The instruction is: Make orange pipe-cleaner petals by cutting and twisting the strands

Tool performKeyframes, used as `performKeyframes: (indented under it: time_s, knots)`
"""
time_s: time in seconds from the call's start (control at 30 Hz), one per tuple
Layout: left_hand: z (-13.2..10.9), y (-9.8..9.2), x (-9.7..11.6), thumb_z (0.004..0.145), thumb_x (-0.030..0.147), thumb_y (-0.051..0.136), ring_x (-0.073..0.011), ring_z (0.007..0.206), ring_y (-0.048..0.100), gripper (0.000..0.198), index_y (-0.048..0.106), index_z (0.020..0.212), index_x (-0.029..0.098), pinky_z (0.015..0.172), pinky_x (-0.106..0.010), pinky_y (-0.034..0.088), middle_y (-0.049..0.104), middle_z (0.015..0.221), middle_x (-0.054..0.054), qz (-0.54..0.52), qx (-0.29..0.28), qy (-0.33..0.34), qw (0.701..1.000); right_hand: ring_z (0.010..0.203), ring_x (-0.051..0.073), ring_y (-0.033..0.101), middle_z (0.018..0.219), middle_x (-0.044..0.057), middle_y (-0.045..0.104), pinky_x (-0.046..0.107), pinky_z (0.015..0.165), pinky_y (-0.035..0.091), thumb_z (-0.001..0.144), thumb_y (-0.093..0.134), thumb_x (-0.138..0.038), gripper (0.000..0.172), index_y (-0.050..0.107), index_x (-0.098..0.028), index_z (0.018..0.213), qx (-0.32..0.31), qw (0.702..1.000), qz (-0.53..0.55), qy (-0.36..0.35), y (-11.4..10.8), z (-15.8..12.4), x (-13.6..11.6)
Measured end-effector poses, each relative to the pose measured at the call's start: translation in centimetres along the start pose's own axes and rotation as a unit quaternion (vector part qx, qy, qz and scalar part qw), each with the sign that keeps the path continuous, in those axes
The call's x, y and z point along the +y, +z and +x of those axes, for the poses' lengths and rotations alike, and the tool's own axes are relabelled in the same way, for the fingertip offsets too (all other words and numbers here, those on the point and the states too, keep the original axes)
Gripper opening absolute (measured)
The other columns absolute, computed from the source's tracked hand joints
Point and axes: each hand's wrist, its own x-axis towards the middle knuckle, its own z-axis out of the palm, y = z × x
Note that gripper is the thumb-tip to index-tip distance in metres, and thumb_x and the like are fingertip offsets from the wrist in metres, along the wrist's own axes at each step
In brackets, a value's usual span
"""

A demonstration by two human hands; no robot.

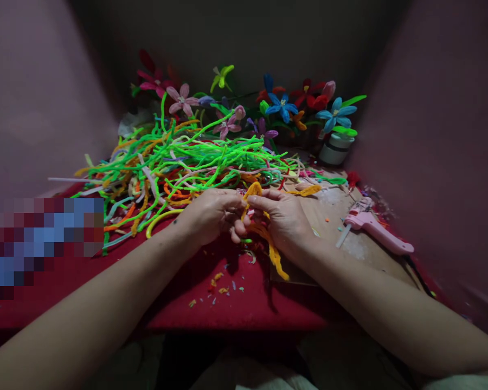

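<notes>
Plain purplish walls (443, 108) rose at left and right, falling into darkness at the far side. Between them stood a table (154, 292) under red cloth, with a tangled heap of fuzzy stems (228, 146), mostly bright green, across its far left. Behind ran a row of fuzzy flowers (282, 107); at the right, a brown board (374, 265) lay on the cloth.

Both hands met at the centre, over the board's left edge. The left hand (213, 214) was nearly closed, thumb and forefinger pinched on an orange strand (252, 190); the right hand (287, 216) was drawn in likewise, its thumb on that same strand, though its farther fingers were hidden. The strand arched into a loop between the fingertips, loose ends hanging to the near side.

Done well, such bending seemed to want one hand as a steady anchor while the other pressed close beside it — short, gentle pinches, ends kept from twisting, the fuzz not crushed.

A pink glue gun (382, 233) rested on the board, well apart from the fingers — sensibly so. Smallest of all, coloured scraps (217, 276) speckled the near cloth.
</notes>
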Motion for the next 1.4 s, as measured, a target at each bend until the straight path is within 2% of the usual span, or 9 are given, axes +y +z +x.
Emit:
performKeyframes:
  time_s: [0.17,0.33,0.5,0.63,0.73,0.93,1.07,1.2,1.4]
  knots:
    - [0.1,-0.5,0.2,0.063,0.016,0.059,-0.0117,0.037,0.052,0.008,0.060,0.064,0.008,0.033,-0.021,0.044,0.060,0.050,-0.005,-0.023,0.006,-0.021,1.000,0.042,0.007,0.052,0.054,-0.003,0.055,0.021,0.044,0.044,0.061,0.071,-0.017,0.016,0.056,-0.014,0.066,0.009,1.000,-0.013,-0.001,0.1,0.0,-0.2]
    - [-0.5,0.1,0.2,0.072,0.023,0.065,-0.0116,0.040,0.057,0.014,0.056,0.070,0.013,0.043,-0.021,0.047,0.062,0.049,-0.002,0.049,0.042,0.028,0.998,0.046,0.007,0.051,0.061,-0.002,0.058,0.021,0.046,0.041,0.058,0.068,-0.011,0.017,0.058,-0.014,0.072,0.001,1.000,-0.011,-0.009,-0.3,0.5,0.1]
    - [-0.5,0.3,0.2,0.072,0.023,0.066,-0.0114,0.038,0.055,0.016,0.054,0.069,0.013,0.042,-0.021,0.046,0.061,0.046,-0.001,0.057,0.056,0.016,0.997,0.045,0.008,0.051,0.058,-0.002,0.058,0.023,0.047,0.042,0.057,0.065,-0.009,0.015,0.058,-0.014,0.069,-0.026,1.000,-0.004,-0.001,-0.4,0.6,0.0]
    - [-0.7,0.4,0.4,0.076,0.023,0.061,-0.0107,0.036,0.052,0.014,0.053,0.068,0.014,0.041,-0.021,0.045,0.059,0.044,0.000,0.095,0.080,0.049,0.991,0.047,0.008,0.052,0.059,-0.003,0.059,0.022,0.050,0.044,0.057,0.067,-0.011,0.014,0.059,-0.014,0.067,-0.028,1.000,0.008,0.002,-0.4,0.7,-0.4]
    - [-0.8,0.2,0.6,0.076,0.022,0.059,-0.0096,0.036,0.051,0.013,0.053,0.067,0.014,0.039,-0.020,0.043,0.057,0.045,0.002,0.111,0.113,0.082,0.984,0.052,0.010,0.055,0.062,0.001,0.062,0.025,0.054,0.047,0.063,0.064,-0.019,0.007,0.062,-0.013,0.066,-0.066,0.998,-0.002,0.021,-0.6,1.0,-0.6]
    - [-0.7,-0.6,1.2,0.073,0.017,0.057,-0.0091,0.039,0.052,0.008,0.055,0.065,0.015,0.041,-0.019,0.044,0.059,0.047,0.002,0.209,0.161,0.130,0.956,0.039,0.004,0.038,0.045,-0.001,0.053,0.018,0.038,0.032,0.063,0.066,-0.020,0.011,0.068,-0.010,0.059,-0.084,0.981,-0.167,0.046,-1.1,1.0,-1.4]
    - [-0.8,-0.8,1.6,0.072,0.016,0.055,-0.0087,0.036,0.051,0.008,0.054,0.064,0.015,0.040,-0.019,0.041,0.060,0.047,0.002,0.222,0.162,0.128,0.953,0.037,0.004,0.041,0.050,-0.002,0.057,0.016,0.034,0.031,0.066,0.071,-0.026,0.015,0.067,-0.012,0.068,-0.138,0.979,-0.135,0.070,-1.2,0.8,-2.0]
    - [-1.0,-0.5,1.7,0.072,0.016,0.057,-0.0089,0.038,0.052,0.011,0.052,0.062,0.015,0.041,-0.019,0.042,0.058,0.047,0.002,0.221,0.165,0.134,0.952,0.049,0.007,0.057,0.064,0.000,0.065,0.021,0.050,0.050,0.065,0.073,-0.021,0.013,0.064,-0.014,0.070,-0.114,0.991,-0.066,-0.005,-0.9,0.7,-2.0]
    - [-1.3,0.3,1.3,0.074,0.015,0.057,-0.0101,0.039,0.054,0.010,0.051,0.067,0.016,0.041,-0.021,0.044,0.058,0.049,0.003,0.234,0.149,0.159,0.947,0.047,0.009,0.056,0.061,-0.001,0.065,0.023,0.049,0.051,0.071,0.068,-0.021,0.006,0.064,-0.016,0.071,-0.052,0.978,-0.128,-0.154,-0.5,0.3,-1.8]
